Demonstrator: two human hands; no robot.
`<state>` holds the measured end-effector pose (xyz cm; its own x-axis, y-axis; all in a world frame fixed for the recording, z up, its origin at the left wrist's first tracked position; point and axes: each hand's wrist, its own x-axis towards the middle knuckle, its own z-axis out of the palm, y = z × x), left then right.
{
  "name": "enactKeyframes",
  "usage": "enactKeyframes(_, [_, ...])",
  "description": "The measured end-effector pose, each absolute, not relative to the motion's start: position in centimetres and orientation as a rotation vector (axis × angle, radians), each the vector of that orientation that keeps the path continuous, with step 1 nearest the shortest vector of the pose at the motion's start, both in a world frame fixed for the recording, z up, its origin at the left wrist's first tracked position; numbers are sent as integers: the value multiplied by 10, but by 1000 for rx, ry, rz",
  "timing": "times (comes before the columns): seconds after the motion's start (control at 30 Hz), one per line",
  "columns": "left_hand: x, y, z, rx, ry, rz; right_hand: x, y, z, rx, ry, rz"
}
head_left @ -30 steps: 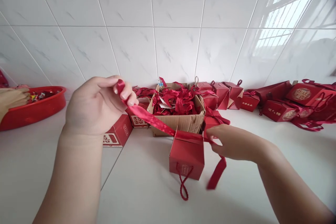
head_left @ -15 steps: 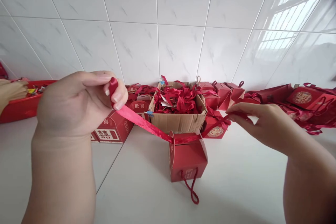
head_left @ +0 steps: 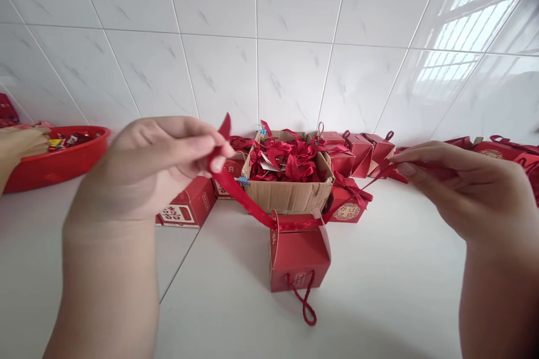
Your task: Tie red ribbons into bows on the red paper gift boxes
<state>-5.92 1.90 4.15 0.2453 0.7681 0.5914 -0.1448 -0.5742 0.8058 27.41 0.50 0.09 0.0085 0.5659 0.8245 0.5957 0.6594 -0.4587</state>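
1. Left hand (head_left: 168, 160), at 10 o'clock from the small red box (head_left: 301, 252) on my remote feed: thumb and fingers were clamped on a red ribbon (head_left: 242, 198), its pointed end sticking up past them.
2. Right hand (head_left: 475, 185), between 2 and 3 o'clock: thumb and forefinger were pinched on the ribbon's other side.
3. I logged the small red box upright on the white counter (head_left: 379, 280), ribbon lying across its top between raised side panels and rising to each hand. Cord loop (head_left: 309, 314) at 6 o'clock, on the near face.
4. At 12 o'clock, just behind, I noted an open carton (head_left: 290, 196) full of red ribbons.
5. At 2 o'clock stood a bow-tied box (head_left: 343, 213); farther back, toward 1 o'clock, more red boxes (head_left: 360, 151).
6. Between 9 and 10 o'clock, well apart: red basin (head_left: 59, 171), small wrapped items (head_left: 76, 139) inside.
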Motion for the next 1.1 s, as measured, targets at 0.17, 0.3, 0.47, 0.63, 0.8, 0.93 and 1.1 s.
enactKeyframes(0.17, [-43, 20, 37, 1761, 648, 1403, 259, 0, 2, -828, -1261, 133])
enactKeyframes(0.3, [-35, 20, 32, 1707, 587, 1507, 261, 5, 1, -731, -1198, 385])
enactKeyframes(0.47, [-28, 18, 33, 1737, 608, 1468, 259, 23, -1, -534, -1087, 840])
enactKeyframes(0.63, [-13, 17, 46, 1882, 748, 1430, 235, 30, 12, -443, -1062, 1031])
enactKeyframes(0.8, [-4, 17, 46, 1856, 928, 1568, 211, 27, 18, -433, -1219, 851])
enactKeyframes(0.93, [0, 16, 39, 1863, 791, 1644, 194, 22, 13, -503, -1294, 766])
enactKeyframes(1.1, [7, 11, 37, 1867, 729, 1684, 178, 9, 10, -634, -1422, 717])
